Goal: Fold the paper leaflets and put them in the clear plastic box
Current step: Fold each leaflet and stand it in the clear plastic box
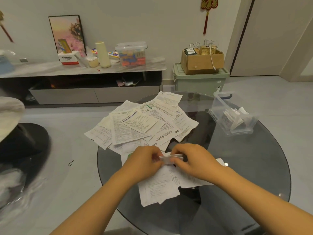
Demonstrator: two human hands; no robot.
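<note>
Both hands meet over the near part of the round glass table (254,167), pinching one small folded leaflet (171,158) between them. The left hand (145,161) holds its left end with curled fingers and thumb; the right hand (194,160) holds the right end, thumb along the near edge and fingers curled over the far side. The leaflet is folded down to a narrow strip, its layered edges showing between the two grips.

Directly under the grip lie a few flat printed sheets (159,187), spreading toward the person. Just beyond the grip is the big loose pile of unfolded leaflets (144,122), overlapping one another and hanging over the table's left edge.

The clear plastic box (232,116) stands well off to the right of the grip and farther away, near the table's far right rim, open at the top, with several folded papers already inside.

Far beyond the grip, a low cabinet (84,72) runs along the wall
</note>
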